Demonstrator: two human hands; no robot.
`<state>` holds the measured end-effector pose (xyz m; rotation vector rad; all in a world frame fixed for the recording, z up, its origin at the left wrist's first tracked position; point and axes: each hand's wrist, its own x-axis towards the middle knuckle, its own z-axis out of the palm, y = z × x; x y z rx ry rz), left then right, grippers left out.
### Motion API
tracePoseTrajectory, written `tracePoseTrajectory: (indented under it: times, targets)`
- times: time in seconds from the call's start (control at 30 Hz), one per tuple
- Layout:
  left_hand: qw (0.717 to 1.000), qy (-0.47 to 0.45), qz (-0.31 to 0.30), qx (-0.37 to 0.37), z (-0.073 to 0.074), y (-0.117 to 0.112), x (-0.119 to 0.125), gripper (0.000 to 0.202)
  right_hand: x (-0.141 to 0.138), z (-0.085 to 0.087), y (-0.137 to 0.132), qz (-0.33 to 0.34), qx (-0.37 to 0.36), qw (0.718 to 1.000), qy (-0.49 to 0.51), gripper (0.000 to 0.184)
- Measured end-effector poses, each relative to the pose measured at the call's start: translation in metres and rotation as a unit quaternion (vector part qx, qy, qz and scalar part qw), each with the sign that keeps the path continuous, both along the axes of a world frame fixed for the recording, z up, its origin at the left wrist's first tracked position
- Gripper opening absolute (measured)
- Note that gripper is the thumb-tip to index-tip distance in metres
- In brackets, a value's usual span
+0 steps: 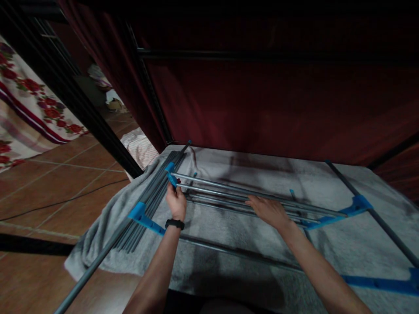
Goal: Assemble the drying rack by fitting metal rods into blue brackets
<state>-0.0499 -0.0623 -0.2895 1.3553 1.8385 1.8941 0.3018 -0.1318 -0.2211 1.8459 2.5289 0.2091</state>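
Note:
My left hand, with a black band on its wrist, grips a blue plastic connector from below. Thin grey metal tubes run from that connector to the right. Over these tubes lies my right hand, its fingers closed around them and its thumb hidden. The tubes' right ends are loose above a second blue bracket. Close to my left forearm, another blue bracket joins a long grey pole and a lower crossbar.
A pile of loose grey tubes lies left on the grey blanket. To the right stands a pole with a blue corner piece. Dark red curtains hang behind. A black post slants above the tiled floor.

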Motion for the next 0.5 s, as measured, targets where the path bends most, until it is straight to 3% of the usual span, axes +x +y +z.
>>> tracePoseTrajectory:
  times: [0.37, 0.5]
  targets:
    - [0.998, 0.024, 0.015, -0.063, 0.012, -0.006, -0.002, 0.032, -0.001, -0.01, -0.004, 0.007, 0.052, 0.996, 0.079, 0.043]
    - [0.998, 0.024, 0.007, -0.056, 0.014, -0.005, -0.003, 0.049, 0.002, -0.008, -0.01, 0.026, 0.065, 0.994, 0.087, 0.043]
